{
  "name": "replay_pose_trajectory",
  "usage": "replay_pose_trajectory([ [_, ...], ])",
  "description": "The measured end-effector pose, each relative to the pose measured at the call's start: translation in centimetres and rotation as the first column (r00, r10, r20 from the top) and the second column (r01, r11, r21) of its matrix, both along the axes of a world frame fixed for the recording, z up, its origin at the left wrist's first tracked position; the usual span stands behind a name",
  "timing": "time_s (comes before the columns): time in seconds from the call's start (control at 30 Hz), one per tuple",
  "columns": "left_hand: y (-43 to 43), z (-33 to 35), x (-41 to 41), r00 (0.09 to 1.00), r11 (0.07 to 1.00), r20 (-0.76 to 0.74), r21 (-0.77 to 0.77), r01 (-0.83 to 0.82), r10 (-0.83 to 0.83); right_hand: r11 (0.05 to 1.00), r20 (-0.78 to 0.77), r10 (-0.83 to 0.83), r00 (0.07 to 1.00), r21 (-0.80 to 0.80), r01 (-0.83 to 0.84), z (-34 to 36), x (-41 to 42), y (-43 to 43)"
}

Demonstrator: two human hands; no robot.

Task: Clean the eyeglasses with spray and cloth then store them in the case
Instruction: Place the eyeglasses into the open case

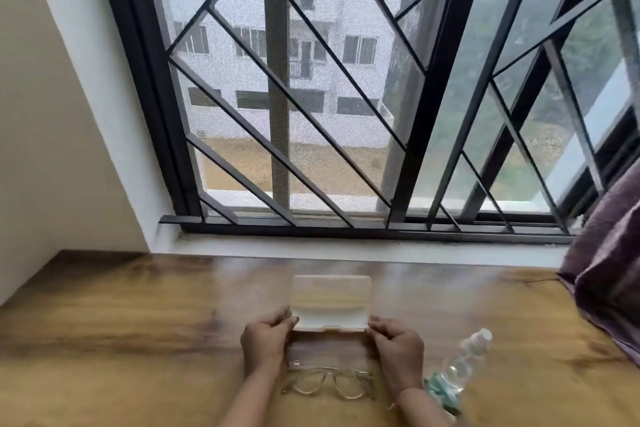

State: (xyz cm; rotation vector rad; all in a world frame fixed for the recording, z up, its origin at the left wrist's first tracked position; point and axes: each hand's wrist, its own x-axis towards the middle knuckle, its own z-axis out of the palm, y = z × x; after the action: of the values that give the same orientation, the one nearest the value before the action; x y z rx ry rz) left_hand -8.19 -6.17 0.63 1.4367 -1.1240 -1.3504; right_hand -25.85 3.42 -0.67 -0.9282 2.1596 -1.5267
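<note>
**Both hands on the open case, glasses waiting on the counter**

The left grip [265, 340] and right grip [398, 345] each pinch one end of the translucent case [330, 298], fingers curled round its edges. The case sits open on the wooden counter [138, 340], lid raised toward the window grille [277, 114]. The eyeglasses [329, 383] lie folded on the counter between the forearms, just in front of the case. To the right lie the spray bottle [467, 357] and a teal cloth [441, 388], touching. A purple curtain [609, 270] hangs at the far right.
</note>
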Motion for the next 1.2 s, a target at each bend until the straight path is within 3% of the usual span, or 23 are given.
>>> replay_pose_trajectory([
  [0.07,-0.6,0.1,-0.1,0.992,0.991,-0.13,0.134,0.011,0.007,1.0,-0.026,-0.004,1.0,-0.004,0.004,-0.2,-0.1,0.1],
  [0.17,-0.9,0.4,0.1,0.979,0.978,-0.203,0.206,0.043,0.0,0.999,-0.047,0.032,0.998,0.01,-0.031,0.0,-0.2,0.1],
  [0.33,-0.5,0.7,0.2,0.974,0.982,-0.228,0.185,0.027,0.016,0.965,-0.002,0.251,0.968,0.081,-0.25,0.8,-0.8,1.2],
  [0.43,-0.4,0.5,0.2,0.965,0.984,-0.26,0.177,0.03,0.017,0.944,-0.092,0.308,0.947,0.156,-0.292,1.0,-1.2,3.0],
  [0.53,-0.4,0.4,0.2,0.96,0.985,-0.279,0.174,0.022,0.028,0.9,-0.077,0.389,0.918,0.246,-0.361,0.2,-1.0,4.5],
  [0.83,-0.4,0.4,0.3,0.957,0.984,-0.29,0.174,0.043,0.009,0.823,-0.219,0.547,0.808,0.315,-0.472,0.7,-0.6,4.9],
  [0.97,-0.6,0.1,0.3,0.962,0.984,-0.272,0.172,0.047,0.001,0.883,-0.324,0.466,0.823,0.23,-0.409,0.1,-0.4,4.9],
  [1.2,-0.9,-0.5,0.3,0.966,0.983,-0.259,0.175,0.05,-0.003,0.969,-0.357,0.241,0.902,0.031,-0.246,1.1,-0.7,3.3],
])
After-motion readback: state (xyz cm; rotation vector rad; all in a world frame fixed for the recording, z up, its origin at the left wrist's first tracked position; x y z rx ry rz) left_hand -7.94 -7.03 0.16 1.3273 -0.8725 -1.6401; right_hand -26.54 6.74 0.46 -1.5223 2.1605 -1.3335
